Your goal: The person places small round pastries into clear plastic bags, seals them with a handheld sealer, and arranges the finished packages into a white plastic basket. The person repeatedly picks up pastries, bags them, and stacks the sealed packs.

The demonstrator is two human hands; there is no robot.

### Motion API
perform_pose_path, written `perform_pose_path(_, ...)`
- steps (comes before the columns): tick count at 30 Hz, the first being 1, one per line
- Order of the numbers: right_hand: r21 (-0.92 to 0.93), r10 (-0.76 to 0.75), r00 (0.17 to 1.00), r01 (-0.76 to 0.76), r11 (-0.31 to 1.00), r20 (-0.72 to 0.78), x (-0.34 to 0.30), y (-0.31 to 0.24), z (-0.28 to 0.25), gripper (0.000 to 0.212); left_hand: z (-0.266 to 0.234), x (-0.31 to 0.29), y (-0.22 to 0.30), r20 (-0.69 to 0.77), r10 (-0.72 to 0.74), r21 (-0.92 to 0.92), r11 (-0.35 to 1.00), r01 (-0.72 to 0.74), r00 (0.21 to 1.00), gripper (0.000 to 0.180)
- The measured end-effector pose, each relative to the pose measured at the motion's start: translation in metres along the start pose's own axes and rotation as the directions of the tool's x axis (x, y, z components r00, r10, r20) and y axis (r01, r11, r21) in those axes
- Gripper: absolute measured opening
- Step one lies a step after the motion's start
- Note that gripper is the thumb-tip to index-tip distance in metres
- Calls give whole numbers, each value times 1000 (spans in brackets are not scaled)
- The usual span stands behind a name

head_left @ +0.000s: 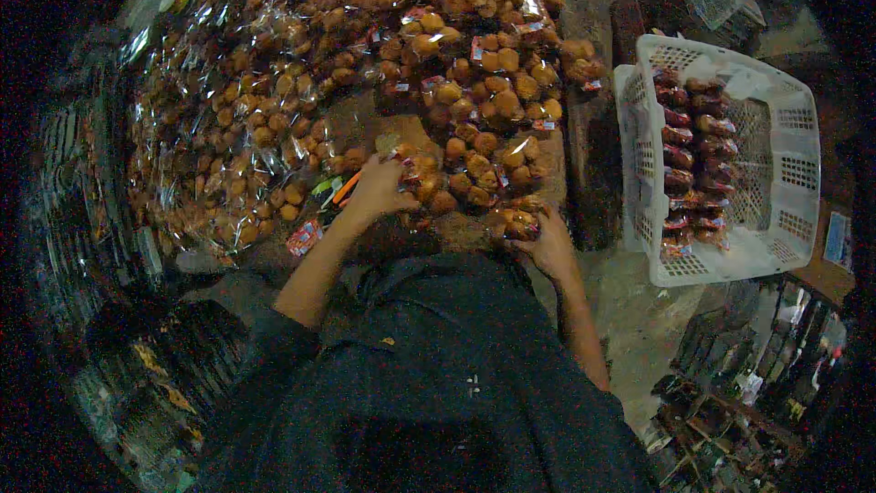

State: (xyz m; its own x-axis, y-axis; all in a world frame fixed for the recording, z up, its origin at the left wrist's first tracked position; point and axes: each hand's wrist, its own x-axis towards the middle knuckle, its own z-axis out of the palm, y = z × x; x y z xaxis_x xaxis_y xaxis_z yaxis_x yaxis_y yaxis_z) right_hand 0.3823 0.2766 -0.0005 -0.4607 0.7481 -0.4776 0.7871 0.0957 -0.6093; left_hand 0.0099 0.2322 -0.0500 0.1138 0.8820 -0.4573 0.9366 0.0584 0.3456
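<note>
Right hand (549,245) grasping a bun bag (520,222); left hand (376,188) at another bag (425,181), grip unclear.
Red-and-white labels (545,125) on nearby packs (507,61); print too small to read.

Eyes on head view now: my left grip (379,184) sits against clear bag of round brown pieces (424,181). Right grip (550,246) out at second bag (520,222), near edge of bench (465,236). Can't tell how firmly either holds. Orange object (346,190) just beside left grip. Heaps of similar bags (265,119) beyond and leftward! White crate (730,275) off right, two rows of dark packs (678,157) inside.
</note>
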Motion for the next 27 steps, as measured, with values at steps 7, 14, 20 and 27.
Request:
perform_pose_path(7, 479, -80, 993, 27, 878, 91, 57, 13, -42, 63, 17, 3, 7, -160, -148, -110, 985, 132, 976, 95)
perform_pose_path(14, 869, 114, 989, -141, 474, 98, 60, 22, -7, 52, 27, -7, 9, -318, -61, -114, 993, 26, 946, 70)
perform_pose_path(20, 886, 157, 955, -292, 361, 251, -10, 6, 3, 63, 24, -36, 26, -444, -94, -202, 979, 3, 891, 71)
perform_pose_path(27, -63, -155, 745, 256, 965, 649, 71, -61, -58, 92, 22, -60, 36, -325, -142, -110, 988, 112, 935, 67)
